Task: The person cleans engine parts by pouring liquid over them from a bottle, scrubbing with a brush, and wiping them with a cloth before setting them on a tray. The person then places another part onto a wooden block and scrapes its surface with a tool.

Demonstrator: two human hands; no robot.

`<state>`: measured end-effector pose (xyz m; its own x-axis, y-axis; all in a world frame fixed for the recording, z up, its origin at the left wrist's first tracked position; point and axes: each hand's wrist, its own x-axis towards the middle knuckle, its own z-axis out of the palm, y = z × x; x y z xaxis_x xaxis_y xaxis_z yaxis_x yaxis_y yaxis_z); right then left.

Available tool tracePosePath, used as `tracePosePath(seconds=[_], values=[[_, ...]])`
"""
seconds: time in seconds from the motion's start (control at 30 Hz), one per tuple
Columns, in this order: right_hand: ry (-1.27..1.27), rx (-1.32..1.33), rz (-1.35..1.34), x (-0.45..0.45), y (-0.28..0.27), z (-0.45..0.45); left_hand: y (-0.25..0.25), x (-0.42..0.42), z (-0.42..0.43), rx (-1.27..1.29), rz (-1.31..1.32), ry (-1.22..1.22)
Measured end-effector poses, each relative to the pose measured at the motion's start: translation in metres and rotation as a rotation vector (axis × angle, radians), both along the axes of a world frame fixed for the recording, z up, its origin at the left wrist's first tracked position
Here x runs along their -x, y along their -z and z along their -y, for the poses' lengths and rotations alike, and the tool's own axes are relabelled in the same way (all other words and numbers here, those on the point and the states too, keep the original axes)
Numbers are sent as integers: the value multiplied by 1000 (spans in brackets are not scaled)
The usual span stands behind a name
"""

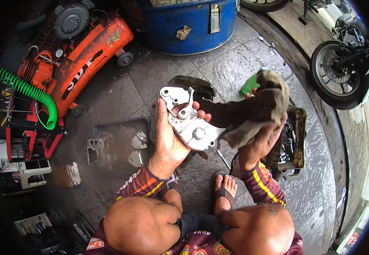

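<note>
My left hand (166, 142) is closed around a silver cast-metal bracket (186, 127) with several holes and a round boss, held up in front of my knees. Its fingertips show past the bracket's far right edge. In my right hand (263, 144) is a grey-brown rag (265, 108), bunched up, with a darker length stretching left to the bracket. Whether the rag presses on the bracket I cannot tell. Behind the rag shows part of a green object (248, 86). An oily dark container (188, 80) lies beyond the bracket, partly hidden.
A grey tray (146, 123) with metal covers in murky liquid sits at left. At right stands a grimy cut-open container (301, 127) of small metal parts. An orange compressor (91, 63), green coiled hose (31, 91), blue drum (184, 29) and motorcycle wheel (337, 76) surround the tiled floor.
</note>
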<state>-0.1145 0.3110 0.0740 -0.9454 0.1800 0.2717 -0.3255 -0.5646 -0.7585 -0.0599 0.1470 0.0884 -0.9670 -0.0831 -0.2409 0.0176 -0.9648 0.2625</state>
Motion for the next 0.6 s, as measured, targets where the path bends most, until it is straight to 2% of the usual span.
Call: tracePosePath(seconds=[0.03,0.07,0.1,0.13,0.17,0.2,0.27,0.33,0.37,0.4,0.43,0.47,0.53,0.57,0.6], values=[[-28,-441,-249,-8,-16,-5,-12,2,-9,93,-12,-28],[-52,-677,-371,-13,-20,-7,-27,4,-15,185,-13,-18],[-59,-888,-516,-17,-25,-10,-30,5,-25,259,-5,-107],[-91,-997,-513,-18,-17,-8,-32,4,-32,331,5,-199],[-122,-1105,-516,-16,-6,-4,-13,3,-24,594,12,-131],[-152,-1115,-464,-18,2,-5,-14,5,-19,846,-101,46],[-297,-903,-88,-39,13,-6,-28,18,-23,914,-214,96],[-418,-484,329,-48,9,-4,-17,23,-24,1273,-350,34],[-434,-221,498,-50,5,-4,-15,21,-26,1189,-413,79],[-399,-7,527,-44,12,-5,-16,20,-28,1103,-478,122],[-102,-653,178,-43,16,-7,-13,15,-31,1135,-490,91],[-265,-311,159,-44,20,-9,2,13,-30,1315,-540,42],[-571,444,206,-43,3,-4,16,-5,-37,1357,-606,90],[-644,559,166,-40,0,-6,26,-17,-45,1331,-613,97],[-674,570,110,-40,1,-8,36,-30,-54,1467,-634,93]])
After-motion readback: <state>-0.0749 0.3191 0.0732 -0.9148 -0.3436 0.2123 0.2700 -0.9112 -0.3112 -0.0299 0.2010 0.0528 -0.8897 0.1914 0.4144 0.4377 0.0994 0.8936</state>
